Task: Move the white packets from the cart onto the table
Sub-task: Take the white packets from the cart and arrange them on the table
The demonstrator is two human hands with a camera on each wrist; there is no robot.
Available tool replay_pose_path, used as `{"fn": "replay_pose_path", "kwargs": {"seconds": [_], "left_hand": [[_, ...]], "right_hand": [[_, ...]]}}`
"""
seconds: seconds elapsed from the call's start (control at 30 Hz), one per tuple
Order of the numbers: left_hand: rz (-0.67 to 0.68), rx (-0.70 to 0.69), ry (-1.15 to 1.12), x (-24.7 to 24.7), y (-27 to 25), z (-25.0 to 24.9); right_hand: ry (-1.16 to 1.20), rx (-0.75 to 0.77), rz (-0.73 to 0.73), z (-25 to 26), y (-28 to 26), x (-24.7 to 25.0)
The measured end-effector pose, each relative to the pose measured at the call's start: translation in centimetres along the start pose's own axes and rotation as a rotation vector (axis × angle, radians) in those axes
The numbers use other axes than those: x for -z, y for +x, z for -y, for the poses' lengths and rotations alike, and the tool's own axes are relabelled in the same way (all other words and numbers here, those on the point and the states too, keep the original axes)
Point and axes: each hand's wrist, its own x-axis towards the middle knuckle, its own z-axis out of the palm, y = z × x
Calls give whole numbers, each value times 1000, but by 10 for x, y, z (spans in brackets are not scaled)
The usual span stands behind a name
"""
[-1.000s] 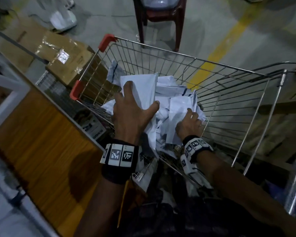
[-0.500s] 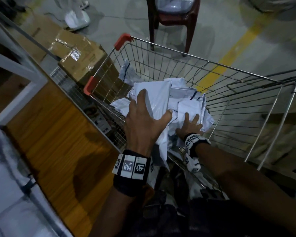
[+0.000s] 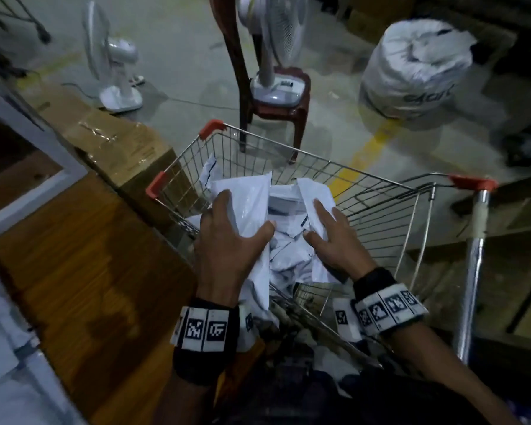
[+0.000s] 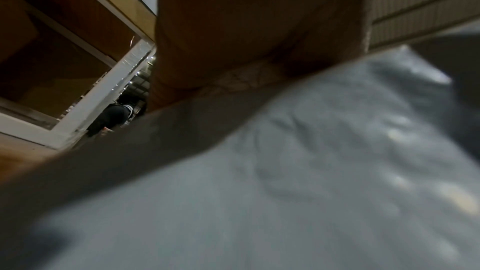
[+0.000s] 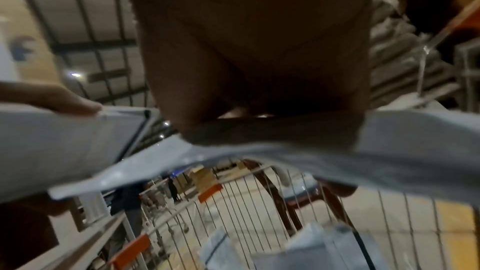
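A wire cart [image 3: 319,161] with red corner caps holds a heap of white packets [image 3: 288,259]. My left hand [image 3: 248,210] grips a bundle of white packets [image 3: 249,191] above the heap, fingers on top and thumb at the side; the bundle hangs down past my wrist. My right hand [image 3: 313,220] grips another white packet [image 3: 314,191] beside it. The left wrist view is filled by the palm [image 4: 246,28] on a blurred packet [image 4: 311,171]. In the right wrist view the palm [image 5: 259,48] sits over a packet [image 5: 402,141]. The wooden table [image 3: 74,271] lies left of the cart.
A taped cardboard box [image 3: 126,148] stands between table and cart. Behind the cart a red chair [image 3: 276,96] carries a fan [image 3: 273,41]. Another fan [image 3: 114,62] stands on the floor at the back left, a big white sack [image 3: 417,65] at the back right.
My right hand has come up out of the heap and now holds a packet beside the left. The left hand has lifted its bundle a little. The head view has tilted up.
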Motion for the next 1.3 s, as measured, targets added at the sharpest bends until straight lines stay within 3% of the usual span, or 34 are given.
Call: {"fn": "replay_pose_path", "kwargs": {"seconds": [0.4, 0.6, 0.8, 0.97, 1.13, 1.3], "left_hand": [[-118, 39, -32, 37, -66, 28], [-312, 90, -17, 55, -137, 49], [-487, 240, 4, 71, -239, 89], [-614, 378, 63, 102, -322, 111], [-744, 440, 8, 136, -380, 129], [-837, 456, -18, 164, -414, 150]], "right_hand": [[-168, 200, -44, 42, -112, 0], [-102, 420, -101, 67, -161, -10], [51, 545, 60, 71, -221, -43], [29, 658, 146, 87, -265, -83], [56, 839, 222, 120, -303, -108], [-1, 918, 234, 146, -327, -129]]}}
